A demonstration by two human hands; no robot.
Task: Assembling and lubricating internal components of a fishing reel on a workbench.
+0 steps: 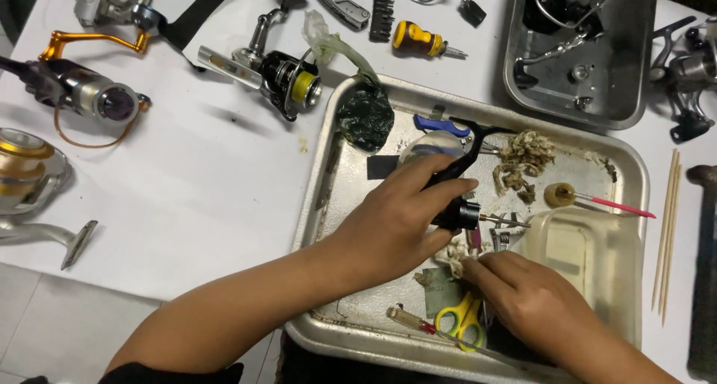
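Fingers of left hand [399, 216] clamp black reel part [457, 208] over steel tray [328, 182]; right hand [523, 294] pinches grubby wad [453, 258]. I'd worry grease lets pt slip, small bits scatter.

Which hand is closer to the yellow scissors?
The right hand. It rests just right of and partly over the yellow scissors in the metal tray. The left hand is farther up, holding a black reel part.
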